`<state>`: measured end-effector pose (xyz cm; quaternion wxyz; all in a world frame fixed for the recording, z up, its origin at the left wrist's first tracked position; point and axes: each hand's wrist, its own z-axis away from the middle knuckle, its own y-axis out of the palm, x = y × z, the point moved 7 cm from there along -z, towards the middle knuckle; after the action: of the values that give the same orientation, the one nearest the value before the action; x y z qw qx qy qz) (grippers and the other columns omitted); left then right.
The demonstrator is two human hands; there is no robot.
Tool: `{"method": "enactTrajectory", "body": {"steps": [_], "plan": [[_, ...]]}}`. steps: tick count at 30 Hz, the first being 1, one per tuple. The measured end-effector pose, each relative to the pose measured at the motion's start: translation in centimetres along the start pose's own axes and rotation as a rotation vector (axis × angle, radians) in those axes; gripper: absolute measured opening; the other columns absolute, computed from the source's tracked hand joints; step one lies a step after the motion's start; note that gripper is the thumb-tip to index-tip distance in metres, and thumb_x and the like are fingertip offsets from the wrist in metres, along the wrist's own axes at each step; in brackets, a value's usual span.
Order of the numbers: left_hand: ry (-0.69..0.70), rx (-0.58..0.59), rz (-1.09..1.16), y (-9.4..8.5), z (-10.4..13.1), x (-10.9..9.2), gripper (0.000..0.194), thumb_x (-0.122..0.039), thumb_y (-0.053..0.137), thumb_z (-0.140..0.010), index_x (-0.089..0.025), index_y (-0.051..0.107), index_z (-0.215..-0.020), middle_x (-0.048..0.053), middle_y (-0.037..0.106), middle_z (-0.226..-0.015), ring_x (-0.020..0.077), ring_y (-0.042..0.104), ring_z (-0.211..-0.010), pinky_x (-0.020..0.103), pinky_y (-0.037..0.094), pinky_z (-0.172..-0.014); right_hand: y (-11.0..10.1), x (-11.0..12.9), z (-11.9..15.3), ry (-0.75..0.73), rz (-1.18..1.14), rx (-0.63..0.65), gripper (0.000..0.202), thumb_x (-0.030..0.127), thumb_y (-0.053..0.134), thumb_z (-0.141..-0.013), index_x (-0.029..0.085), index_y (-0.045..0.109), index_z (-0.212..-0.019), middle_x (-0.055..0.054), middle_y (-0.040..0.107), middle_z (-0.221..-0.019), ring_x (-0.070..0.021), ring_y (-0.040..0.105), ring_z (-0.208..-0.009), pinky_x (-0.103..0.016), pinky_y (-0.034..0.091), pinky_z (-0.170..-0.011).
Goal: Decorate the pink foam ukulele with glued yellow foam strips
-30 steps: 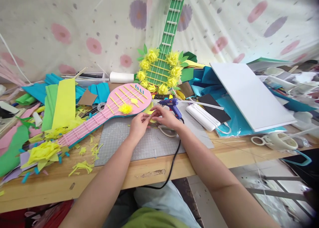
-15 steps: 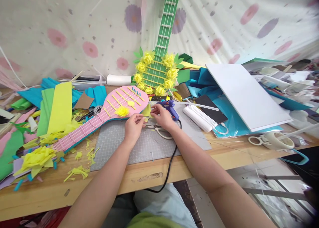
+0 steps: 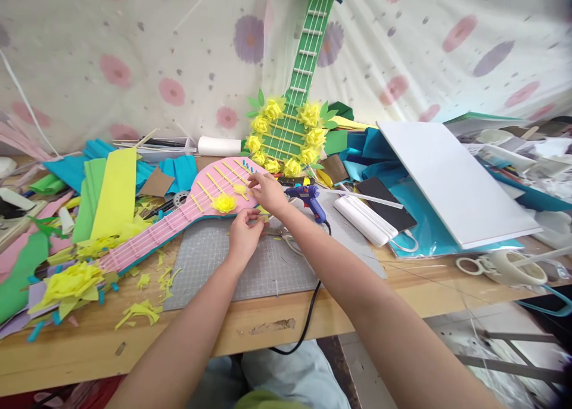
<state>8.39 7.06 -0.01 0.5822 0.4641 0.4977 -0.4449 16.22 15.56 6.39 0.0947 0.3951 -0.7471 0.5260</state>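
A pink paper guitar [image 3: 210,182] with yellow strips and white strings lies slanted on the table, its body partly over a grey cutting mat [image 3: 210,260]. My right hand [image 3: 270,194] reaches over the right side of the body, fingers stretched out beside a small yellow paper bud [image 3: 240,189]. Left of the bud is a yellow paper flower [image 3: 224,203]. Just below the body, my left hand [image 3: 245,235] is closed, thumb and fingertips together; what they pinch is too small to make out. Scissors [image 3: 292,245] lie partly hidden behind my hands. A blue glue gun [image 3: 313,201] rests to their right.
Behind stands a green paper guitar [image 3: 286,138] ringed with yellow flowers. To the right are a white power bank-like block [image 3: 364,219], a white board [image 3: 451,182] and a tape dispenser [image 3: 500,266]. Coloured paper scraps [image 3: 143,313] litter the left. A black cord [image 3: 308,319] hangs over the front edge.
My right hand has moved up and left from beside my left hand to the pink guitar's body. My left hand stays just below the body, still closed. The whole view has shifted slightly.
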Motion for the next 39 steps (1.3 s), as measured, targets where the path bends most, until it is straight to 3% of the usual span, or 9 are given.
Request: {"method": "enactTrajectory", "body": {"steps": [5, 10, 14, 18, 22, 34, 37, 39], "plan": [[0.112, 0.013, -0.07, -0.1, -0.1, -0.2, 0.021, -0.019, 0.066, -0.064, -0.016, 0.057, -0.083, 0.0, 0.059, -0.071, 0.0118, 0.059, -0.062, 0.022, 0.05, -0.05, -3.9, 0.1, 2.9, 0.015, -0.06, -0.071, 0.022, 0.011, 0.052, -0.077, 0.02, 0.058, -0.096, -0.002, 0.069, -0.091, -0.0191, 0.056, -0.096, -0.035, 0.043, -0.087], [0.075, 0.0, -0.012, 0.2, -0.1, -0.1, 0.023, -0.02, 0.068, -0.061, -0.017, 0.057, -0.081, -0.001, 0.059, -0.069, 0.0121, 0.058, -0.06, 0.024, 0.05, -0.05, -5.9, -2.4, 6.3, 0.129, -0.238, -0.026, 0.011, 0.016, 0.057, -0.075, 0.022, 0.059, -0.085, -0.001, 0.067, -0.083, -0.0148, 0.062, -0.081, -0.031, 0.048, -0.08], [-0.041, -0.009, 0.091, 0.7, 0.2, 0.2, 0.024, -0.019, 0.069, -0.061, -0.016, 0.055, -0.08, 0.0, 0.06, -0.07, 0.0149, 0.063, -0.068, 0.025, 0.052, -0.054, -4.6, -4.8, 6.7, 0.311, -0.545, -0.036, 0.008, 0.02, 0.059, -0.072, 0.02, 0.056, -0.08, -0.001, 0.067, -0.078, -0.0139, 0.064, -0.077, -0.03, 0.051, -0.075], [-0.058, -0.023, 0.166, 0.5, 0.6, -0.3, 0.027, -0.02, 0.072, -0.057, -0.015, 0.056, -0.078, 0.0, 0.06, -0.071, 0.0136, 0.061, -0.069, 0.027, 0.053, -0.058, -2.3, -5.1, 6.4, 0.388, -0.725, 0.025, 0.014, 0.021, 0.063, -0.069, 0.02, 0.054, -0.079, 0.0, 0.065, -0.072, -0.0138, 0.064, -0.073, -0.028, 0.053, -0.068], [-0.017, 0.02, 0.142, 0.5, 0.6, -0.9, 0.028, -0.023, 0.074, -0.055, -0.014, 0.058, -0.076, 0.0, 0.061, -0.072, 0.0117, 0.059, -0.068, 0.026, 0.051, -0.061, -1.8, -4.8, 6.8, 0.353, -0.716, 0.01, 0.013, 0.018, 0.062, -0.068, 0.019, 0.055, -0.079, 0.001, 0.064, -0.073, -0.0132, 0.064, -0.072, -0.03, 0.053, -0.072], [-0.036, 0.113, 0.108, 0.6, 0.1, -0.8, 0.031, -0.02, 0.074, -0.053, -0.014, 0.059, -0.078, -0.001, 0.063, -0.063, 0.0106, 0.06, -0.062, 0.029, 0.05, -0.073, -1.2, -3.2, 7.0, 0.265, -0.779, 0.145, 0.016, 0.014, 0.061, -0.068, 0.019, 0.053, -0.081, 0.0, 0.064, -0.078, -0.0132, 0.064, -0.078, -0.031, 0.052, -0.078], [0.007, 0.094, 0.078, 0.5, 0.0, -0.7, 0.03, -0.023, 0.075, -0.053, -0.014, 0.059, -0.077, 0.0, 0.063, -0.064, 0.0113, 0.061, -0.062, 0.029, 0.049, -0.072, -1.6, -3.4, 7.0, 0.251, -0.728, 0.101, 0.019, 0.014, 0.059, -0.07, 0.019, 0.053, -0.088, -0.001, 0.065, -0.081, -0.0129, 0.064, -0.081, -0.03, 0.052, -0.079], [0.047, 0.063, 0.062, 0.1, -0.1, -0.7, 0.03, -0.024, 0.075, -0.053, -0.014, 0.059, -0.077, 0.0, 0.064, -0.065, 0.0117, 0.061, -0.063, 0.028, 0.049, -0.071, -2.9, -3.4, 7.1, 0.216, -0.651, 0.041, 0.02, 0.016, 0.057, -0.073, 0.02, 0.054, -0.092, -0.002, 0.065, -0.085, -0.0127, 0.063, -0.083, -0.03, 0.051, -0.081]]}}
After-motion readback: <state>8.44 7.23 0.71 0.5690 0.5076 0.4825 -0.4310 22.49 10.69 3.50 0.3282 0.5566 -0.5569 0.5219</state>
